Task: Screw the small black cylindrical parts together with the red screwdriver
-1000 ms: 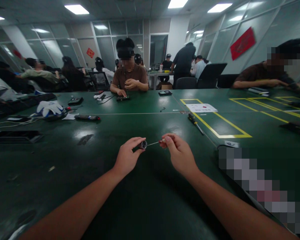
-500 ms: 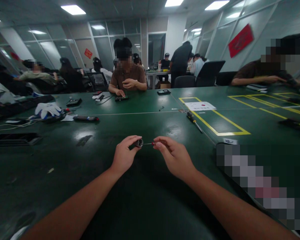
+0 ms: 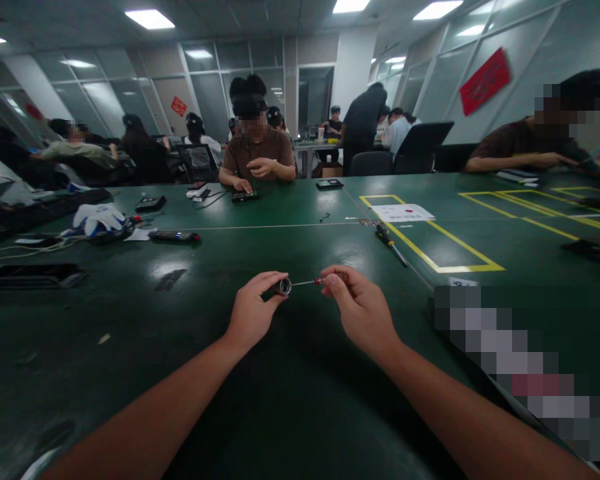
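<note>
My left hand (image 3: 253, 310) pinches a small dark cylinder with a shiny open end (image 3: 283, 287) just above the green table (image 3: 290, 400). My right hand (image 3: 363, 310) grips a thin screwdriver with a red handle (image 3: 314, 282). Its metal tip points left into the cylinder's open end. Both hands hover near the middle of the table, a hand's width apart.
A yellow-handled screwdriver (image 3: 391, 244) lies beside yellow taped boxes (image 3: 430, 237) holding a white sheet (image 3: 403, 213). White gloves (image 3: 99, 217), a dark tool (image 3: 174, 235) and cables lie at left. A person (image 3: 257, 150) works opposite; another sits at far right (image 3: 540, 143).
Both hands with the cylinder and screwdriver drifted slightly left, then back right; the grip on both stays the same.
</note>
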The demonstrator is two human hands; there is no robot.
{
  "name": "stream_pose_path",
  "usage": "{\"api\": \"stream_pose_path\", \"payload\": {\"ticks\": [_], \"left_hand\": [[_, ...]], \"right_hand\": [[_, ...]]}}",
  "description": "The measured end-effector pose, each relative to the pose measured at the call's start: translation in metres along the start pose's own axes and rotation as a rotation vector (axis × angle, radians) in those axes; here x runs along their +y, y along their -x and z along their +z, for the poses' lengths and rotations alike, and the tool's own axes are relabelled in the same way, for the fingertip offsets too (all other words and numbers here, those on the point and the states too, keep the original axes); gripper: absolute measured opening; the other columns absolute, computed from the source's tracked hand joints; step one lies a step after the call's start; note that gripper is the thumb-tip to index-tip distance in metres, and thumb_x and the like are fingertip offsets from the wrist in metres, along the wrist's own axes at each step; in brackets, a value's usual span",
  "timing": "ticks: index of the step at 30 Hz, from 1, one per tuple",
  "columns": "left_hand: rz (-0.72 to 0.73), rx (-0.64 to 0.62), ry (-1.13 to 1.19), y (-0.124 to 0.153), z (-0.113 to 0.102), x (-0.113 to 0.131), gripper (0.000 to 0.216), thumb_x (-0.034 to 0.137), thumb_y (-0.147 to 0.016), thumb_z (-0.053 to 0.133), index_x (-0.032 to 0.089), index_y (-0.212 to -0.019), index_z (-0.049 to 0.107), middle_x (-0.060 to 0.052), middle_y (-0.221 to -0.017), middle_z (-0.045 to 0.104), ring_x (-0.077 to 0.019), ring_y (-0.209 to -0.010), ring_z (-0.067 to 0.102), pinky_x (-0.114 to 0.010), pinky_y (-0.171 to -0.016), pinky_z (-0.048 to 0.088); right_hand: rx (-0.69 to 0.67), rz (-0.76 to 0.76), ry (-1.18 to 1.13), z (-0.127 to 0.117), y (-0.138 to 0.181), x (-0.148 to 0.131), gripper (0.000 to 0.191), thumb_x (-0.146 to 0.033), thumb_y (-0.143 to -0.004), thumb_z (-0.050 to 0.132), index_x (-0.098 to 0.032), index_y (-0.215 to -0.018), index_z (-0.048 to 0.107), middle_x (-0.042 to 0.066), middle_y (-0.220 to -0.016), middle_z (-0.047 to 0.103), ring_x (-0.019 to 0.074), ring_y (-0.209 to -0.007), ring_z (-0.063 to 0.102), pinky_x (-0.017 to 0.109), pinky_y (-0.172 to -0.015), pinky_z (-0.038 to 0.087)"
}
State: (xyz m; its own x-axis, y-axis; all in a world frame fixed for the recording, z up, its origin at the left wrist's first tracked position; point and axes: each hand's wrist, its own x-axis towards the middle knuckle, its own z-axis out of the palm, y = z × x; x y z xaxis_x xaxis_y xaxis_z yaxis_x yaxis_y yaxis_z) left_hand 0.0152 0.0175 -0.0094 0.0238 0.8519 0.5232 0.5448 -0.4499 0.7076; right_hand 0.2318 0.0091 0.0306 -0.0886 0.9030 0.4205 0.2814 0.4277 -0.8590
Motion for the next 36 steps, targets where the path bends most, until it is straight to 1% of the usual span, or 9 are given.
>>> {"api": "stream_pose_path", "payload": {"ticks": [8,12,15,17,21,26,29,33,36], "left_hand": [[0.001,0.018,-0.006,0.000,0.001,0.002,0.040,0.009,-0.081,0.075,0.025,-0.118,0.075,-0.006,-0.123,0.073,-0.0234,-0.116,0.068,-0.047,-0.109,0.051],[0.002,0.038,-0.005,0.000,0.002,0.001,0.039,0.009,-0.080,0.077,0.024,-0.116,0.075,-0.006,-0.120,0.073,-0.0237,-0.114,0.068,-0.047,-0.108,0.051],[0.011,0.040,-0.004,0.000,0.001,0.003,0.037,0.008,-0.079,0.078,0.022,-0.113,0.075,-0.006,-0.117,0.073,-0.0231,-0.111,0.069,-0.046,-0.106,0.052],[0.017,0.035,-0.005,0.000,0.000,0.005,0.036,0.007,-0.079,0.078,0.022,-0.111,0.075,-0.006,-0.116,0.073,-0.0224,-0.110,0.069,-0.045,-0.105,0.054],[0.043,0.036,-0.013,0.001,-0.001,0.007,0.035,0.007,-0.080,0.077,0.023,-0.111,0.075,-0.005,-0.116,0.073,-0.0219,-0.110,0.069,-0.044,-0.104,0.054],[0.071,0.030,-0.018,0.001,0.000,0.006,0.033,0.007,-0.082,0.075,0.023,-0.110,0.075,-0.005,-0.116,0.073,-0.0219,-0.110,0.069,-0.045,-0.104,0.054],[0.044,0.048,-0.025,0.000,0.000,0.004,0.034,0.007,-0.081,0.075,0.024,-0.111,0.075,-0.005,-0.116,0.073,-0.0225,-0.110,0.069,-0.047,-0.104,0.054],[0.023,0.040,-0.022,0.000,0.000,0.002,0.036,0.008,-0.081,0.076,0.024,-0.113,0.075,-0.005,-0.118,0.073,-0.0228,-0.110,0.069,-0.048,-0.104,0.054],[0.024,0.029,-0.016,0.001,0.000,0.003,0.036,0.008,-0.081,0.076,0.025,-0.113,0.075,-0.005,-0.118,0.072,-0.0221,-0.111,0.068,-0.047,-0.105,0.054]], "right_hand": [[-0.025,0.020,-0.022,0.002,0.000,0.001,0.026,-0.043,-0.099,0.056,-0.022,-0.105,0.070,0.004,-0.087,0.074,0.0207,-0.079,0.070,0.033,-0.070,0.051],[-0.033,0.065,-0.161,0.004,-0.002,0.000,0.025,-0.043,-0.096,0.061,-0.022,-0.105,0.070,0.002,-0.078,0.070,0.0183,-0.070,0.065,0.032,-0.067,0.050],[-0.011,0.168,-0.365,0.008,-0.004,0.003,0.030,-0.049,-0.094,0.062,-0.021,-0.097,0.072,0.000,-0.072,0.065,0.0165,-0.066,0.061,0.031,-0.065,0.050],[0.043,0.278,-0.488,0.011,-0.006,0.007,0.033,-0.052,-0.092,0.063,-0.020,-0.091,0.072,0.002,-0.075,0.066,0.0161,-0.067,0.061,0.032,-0.067,0.053],[0.111,0.458,-0.675,0.014,-0.007,0.019,0.021,-0.041,-0.086,0.072,-0.020,-0.091,0.071,0.004,-0.083,0.070,0.0179,-0.073,0.065,0.035,-0.075,0.058],[0.023,0.618,-0.788,0.013,-0.011,0.038,0.023,-0.040,-0.095,0.059,-0.021,-0.084,0.066,0.004,-0.073,0.066,0.0192,-0.067,0.066,0.044,-0.084,0.061],[0.021,0.564,-0.767,0.010,-0.016,0.044,0.024,-0.042,-0.094,0.059,-0.023,-0.080,0.063,0.003,-0.070,0.063,0.0198,-0.065,0.064,0.047,-0.086,0.060],[0.120,0.417,-0.713,0.008,-0.017,0.041,0.023,-0.045,-0.088,0.069,-0.022,-0.089,0.066,0.002,-0.079,0.067,0.0175,-0.071,0.065,0.040,-0.082,0.059],[0.128,0.321,-0.630,0.009,-0.015,0.035,0.029,-0.049,-0.087,0.071,-0.021,-0.093,0.068,0.002,-0.084,0.069,0.0165,-0.074,0.066,0.036,-0.079,0.057]]}}
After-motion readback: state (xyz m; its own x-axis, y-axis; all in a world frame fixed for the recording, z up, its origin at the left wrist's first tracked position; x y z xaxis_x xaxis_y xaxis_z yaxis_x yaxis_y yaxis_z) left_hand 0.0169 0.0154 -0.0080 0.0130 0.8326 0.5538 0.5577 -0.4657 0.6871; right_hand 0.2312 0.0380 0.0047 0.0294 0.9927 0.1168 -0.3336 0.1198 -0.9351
